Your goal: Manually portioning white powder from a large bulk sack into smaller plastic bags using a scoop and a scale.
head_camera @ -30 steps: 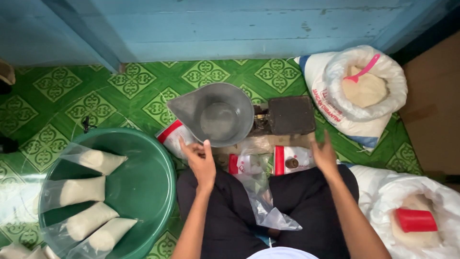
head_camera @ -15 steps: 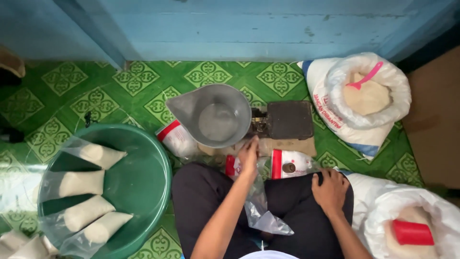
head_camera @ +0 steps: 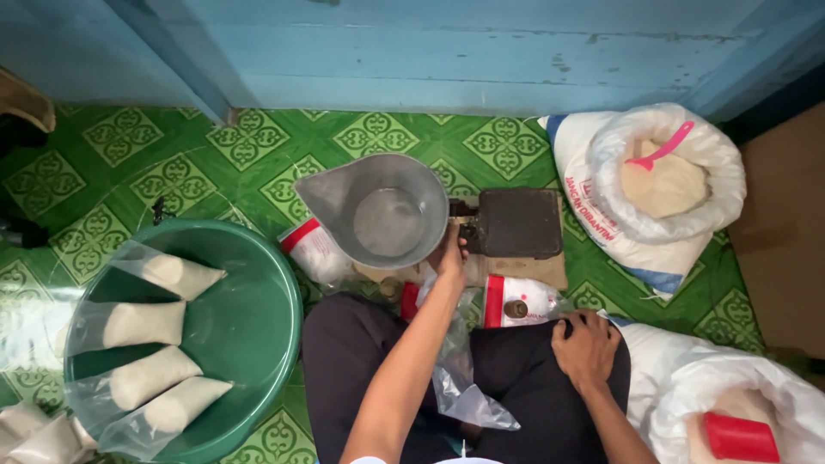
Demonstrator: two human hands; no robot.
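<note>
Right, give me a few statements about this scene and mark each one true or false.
1. The left hand reaches to the scale, by the metal pan. True.
2. The right hand holds the pink scoop. False: it rests on the person's thigh; the scoop lies in the open sack by the wall.
3. The green basin holds filled clear bags. True.
4. The metal pan is heaped with grain. False: it looks empty.
5. A red cup sits in the sack at lower right. True.
</note>
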